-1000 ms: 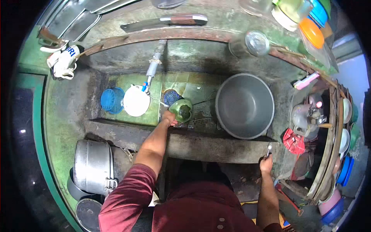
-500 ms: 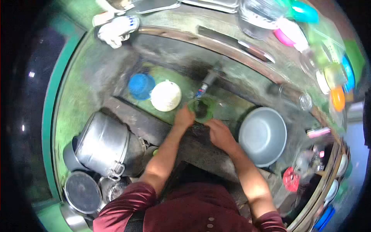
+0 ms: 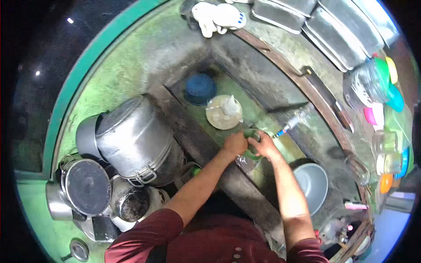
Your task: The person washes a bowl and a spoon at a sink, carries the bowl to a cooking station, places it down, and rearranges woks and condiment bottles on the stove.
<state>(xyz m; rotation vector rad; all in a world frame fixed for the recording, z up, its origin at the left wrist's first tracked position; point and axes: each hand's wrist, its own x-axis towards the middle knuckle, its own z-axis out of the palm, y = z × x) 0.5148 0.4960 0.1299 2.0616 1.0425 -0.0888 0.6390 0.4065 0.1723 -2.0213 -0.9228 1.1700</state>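
Observation:
A green plastic container [image 3: 251,154] is tilted over the sink's front ledge, with clear water spilling from its lower side. My left hand [image 3: 236,143] is closed on its left edge, and my right hand [image 3: 264,145] grips the right side. Fingers partly hide the container. Just right of my hands, the tap [image 3: 289,125] with a blue-and-red tip juts over the sink floor. A cream-coloured round tub [image 3: 218,121] with something white on it sits beyond my left hand, next to a blue bowl [image 3: 200,89].
A grey basin [image 3: 316,186] stands to the right. Large metal pots [image 3: 133,136] crowd the left, by a dark round lid [image 3: 89,186]. A knife [image 3: 326,96] lies on the back ledge, near metal trays [image 3: 337,35] and white gloves [image 3: 221,16].
Both hands have pulled the green container away from beneath the tap and tipped it, so water pours out. The camera view has turned and shifted.

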